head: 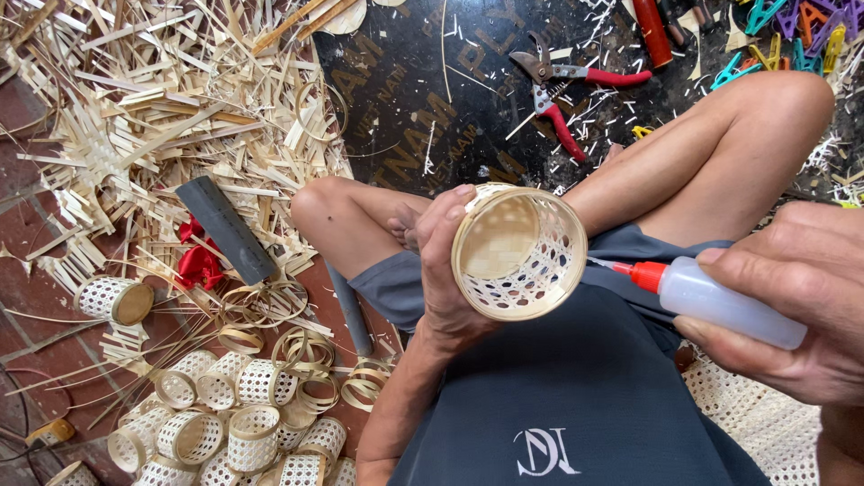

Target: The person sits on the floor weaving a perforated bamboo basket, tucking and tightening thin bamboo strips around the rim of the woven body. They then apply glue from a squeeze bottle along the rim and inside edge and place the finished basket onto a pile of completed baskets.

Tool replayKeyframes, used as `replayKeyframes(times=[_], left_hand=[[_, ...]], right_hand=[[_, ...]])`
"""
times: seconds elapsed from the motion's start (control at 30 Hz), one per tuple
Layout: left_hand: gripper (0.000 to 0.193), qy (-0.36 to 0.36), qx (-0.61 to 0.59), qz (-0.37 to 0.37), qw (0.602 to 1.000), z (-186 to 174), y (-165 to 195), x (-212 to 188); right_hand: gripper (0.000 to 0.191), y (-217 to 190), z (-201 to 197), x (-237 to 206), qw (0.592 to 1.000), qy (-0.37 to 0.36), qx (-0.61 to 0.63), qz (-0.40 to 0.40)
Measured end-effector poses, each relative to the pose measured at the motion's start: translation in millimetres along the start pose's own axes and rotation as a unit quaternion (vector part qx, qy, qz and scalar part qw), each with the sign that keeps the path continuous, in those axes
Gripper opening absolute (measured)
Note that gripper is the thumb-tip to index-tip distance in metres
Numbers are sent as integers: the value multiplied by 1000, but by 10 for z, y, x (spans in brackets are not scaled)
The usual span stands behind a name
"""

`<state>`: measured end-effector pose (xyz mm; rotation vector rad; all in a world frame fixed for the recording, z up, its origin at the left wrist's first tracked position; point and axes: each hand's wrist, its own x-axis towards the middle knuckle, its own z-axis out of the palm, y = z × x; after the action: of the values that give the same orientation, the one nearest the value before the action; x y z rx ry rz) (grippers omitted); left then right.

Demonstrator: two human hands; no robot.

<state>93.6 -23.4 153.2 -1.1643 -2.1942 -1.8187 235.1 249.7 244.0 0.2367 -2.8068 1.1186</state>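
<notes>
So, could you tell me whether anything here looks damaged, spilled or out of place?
Nothing stands out. The woven basket in the left hand looks intact, and the glue bottle in the right hand shows no visible spill.

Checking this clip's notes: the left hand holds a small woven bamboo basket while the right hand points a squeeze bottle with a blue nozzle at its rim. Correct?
Not quite. In the head view the squeeze bottle in the right hand has a red nozzle, not blue. The rest stands: the left hand holds the small woven bamboo basket, and the nozzle tip points at its rim.
</notes>
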Motion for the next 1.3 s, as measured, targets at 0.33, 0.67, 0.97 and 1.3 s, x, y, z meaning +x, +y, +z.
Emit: replayKeyframes(times=[0.33, 0.67, 0.97, 1.3], left_hand=[[122, 9, -35, -30, 999, 9, -6, -59], [118, 7, -54, -33, 998, -24, 0, -21], [109, 1, 28, 10, 1000, -152, 40, 133], [103, -22, 42, 20, 999, -171, 54, 145]], right_hand=[[61, -153, -36, 73, 999, -3, -12, 35], [62, -192, -26, -28, 998, 11, 20, 63], [60, -176, -31, 34, 997, -22, 70, -7], [56, -223, -17, 195, 998, -51, 46, -8]])
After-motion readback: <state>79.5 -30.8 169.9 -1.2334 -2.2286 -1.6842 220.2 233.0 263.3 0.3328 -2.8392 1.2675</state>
